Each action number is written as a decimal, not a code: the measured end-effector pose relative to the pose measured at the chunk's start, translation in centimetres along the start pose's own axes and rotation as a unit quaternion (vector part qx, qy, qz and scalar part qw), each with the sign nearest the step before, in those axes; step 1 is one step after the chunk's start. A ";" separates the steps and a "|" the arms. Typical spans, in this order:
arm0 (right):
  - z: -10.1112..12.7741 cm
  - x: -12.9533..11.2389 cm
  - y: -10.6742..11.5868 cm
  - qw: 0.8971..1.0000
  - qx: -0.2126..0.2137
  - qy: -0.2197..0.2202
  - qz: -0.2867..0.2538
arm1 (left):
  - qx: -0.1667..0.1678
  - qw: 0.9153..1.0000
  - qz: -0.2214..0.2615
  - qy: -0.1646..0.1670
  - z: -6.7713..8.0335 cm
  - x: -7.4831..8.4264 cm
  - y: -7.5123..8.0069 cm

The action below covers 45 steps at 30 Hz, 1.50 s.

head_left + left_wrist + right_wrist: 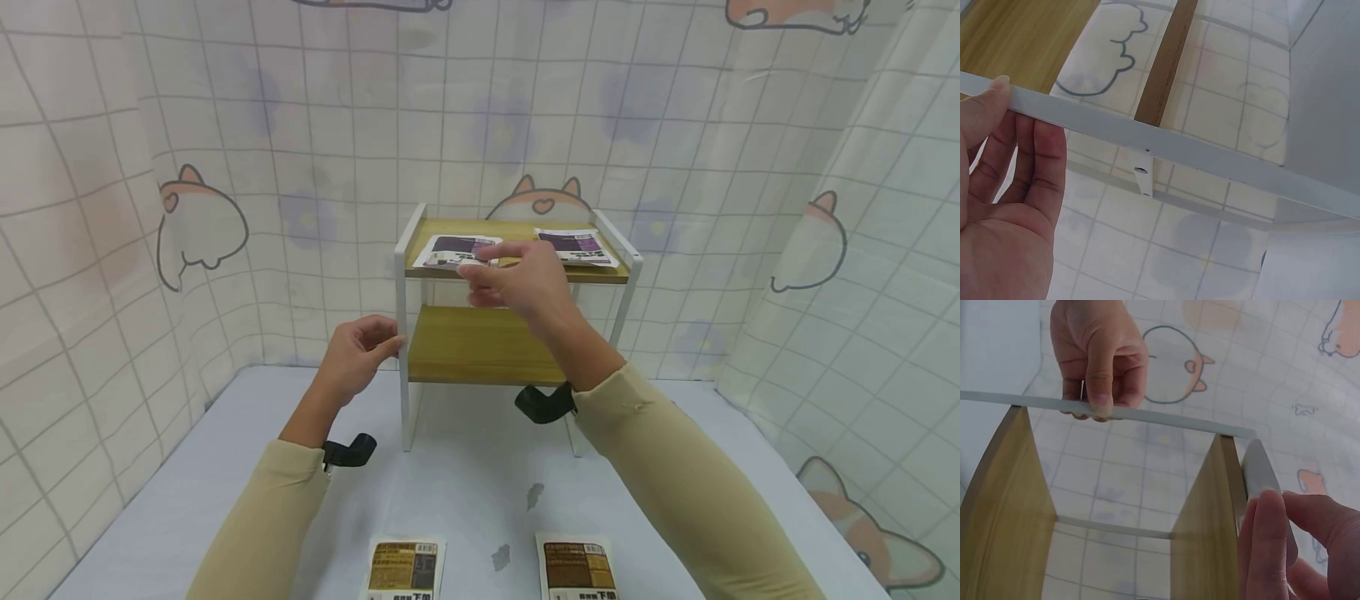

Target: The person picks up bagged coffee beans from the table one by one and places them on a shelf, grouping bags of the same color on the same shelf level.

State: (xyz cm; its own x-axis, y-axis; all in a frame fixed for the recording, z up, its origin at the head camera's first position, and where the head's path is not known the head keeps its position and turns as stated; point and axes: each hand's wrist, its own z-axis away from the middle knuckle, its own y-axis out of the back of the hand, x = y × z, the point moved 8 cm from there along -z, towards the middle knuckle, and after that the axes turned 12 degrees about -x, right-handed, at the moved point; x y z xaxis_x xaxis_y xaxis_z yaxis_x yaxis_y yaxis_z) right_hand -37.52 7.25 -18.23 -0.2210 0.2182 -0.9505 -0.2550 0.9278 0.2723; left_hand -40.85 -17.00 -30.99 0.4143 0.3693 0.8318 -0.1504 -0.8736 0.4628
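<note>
A small two-tier shelf with white frame [402,400] and wooden boards stands at the back of the table. My left hand [386,337] grips its front left post; in the left wrist view the thumb [991,94] lies on the white bar [1179,147], fingers behind it. Two purple-and-white packets lie on the top board. My right hand [487,265] pinches the near edge of the left packet [450,248]; the right wrist view shows fingers and thumb [1272,531] on that packet's edge [1257,465]. The other purple packet [579,246] lies untouched at the right.
Two brown packets [406,567] [578,571] lie flat at the table's near edge. The lower wooden board [480,346] holds nothing. A light blue tabletop [225,467] is enclosed by a checked curtain with cat drawings [202,225] on three sides.
</note>
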 end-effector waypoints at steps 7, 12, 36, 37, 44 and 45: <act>-0.1 -0.2 0.2 1.000 -0.004 0.008 -0.002 | -0.003 1.000 0.000 -0.002 0.0 0.1 0.0; -0.3 0.0 0.2 1.000 -0.001 0.011 0.001 | -0.005 1.000 0.003 -0.001 0.1 0.2 0.0; -0.7 -0.3 -0.2 0.999 0.029 0.029 -0.013 | -0.008 1.000 0.010 -0.011 0.2 0.4 -0.1; -0.7 -0.3 -0.2 0.999 0.030 0.028 -0.014 | -0.008 1.000 0.011 -0.013 0.2 0.4 -0.1; -0.9 -0.6 -0.2 0.999 0.025 0.025 -0.018 | -0.009 1.000 0.011 -0.014 0.2 0.4 0.0; -0.9 -0.6 -0.2 0.999 0.025 0.025 -0.018 | -0.009 1.000 0.011 -0.013 0.2 0.4 0.0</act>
State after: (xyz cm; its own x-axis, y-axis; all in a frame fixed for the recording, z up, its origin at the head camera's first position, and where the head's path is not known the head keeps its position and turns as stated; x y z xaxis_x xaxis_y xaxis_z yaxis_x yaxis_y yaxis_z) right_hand -38.17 6.63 -17.60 -0.2600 0.1708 -0.9504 -0.2171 0.9487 0.2299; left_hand -40.52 -16.90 -30.71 0.4348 0.3417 0.8332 -0.1749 -0.8756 0.4503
